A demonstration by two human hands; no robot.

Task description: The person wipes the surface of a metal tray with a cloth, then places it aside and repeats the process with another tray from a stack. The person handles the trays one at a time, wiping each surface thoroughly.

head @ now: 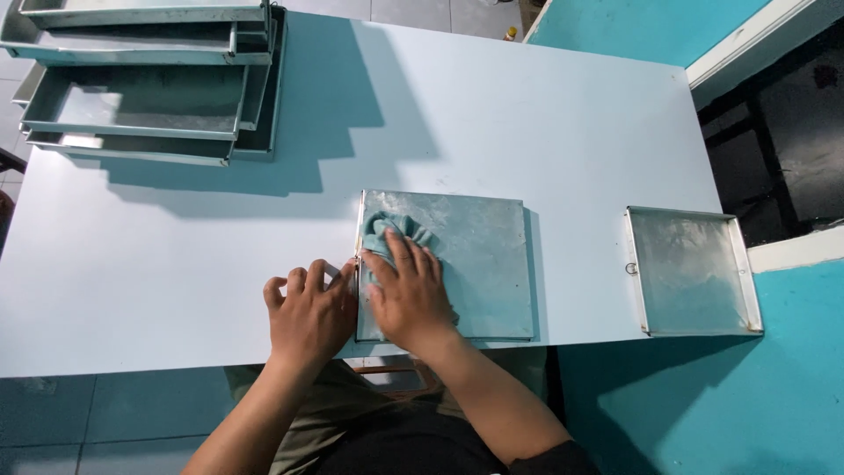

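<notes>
We see a white desk (545, 132) filling most of the frame. Upper left: a stack of metal trays (149, 79), at least four, exact count unclear since they overlap. Right edge of the desk: one more tray (694, 268), open side up, overhanging slightly. Centre-bottom: one flipped tray (466, 255), flat bottom up, roughly square with no clear long axis. On its left part sits one teal cloth (396, 229), bunched under our right hand (406, 295), which lies flat, fingers spread, pressing the cloth down. Cloth pokes out just beyond the fingertips, toward frame top. Our left hand (308, 312) rests on the desk just left of the flipped tray, fingers loosely curled, touching its left rim. Right hand is nearer the cloth.
</notes>
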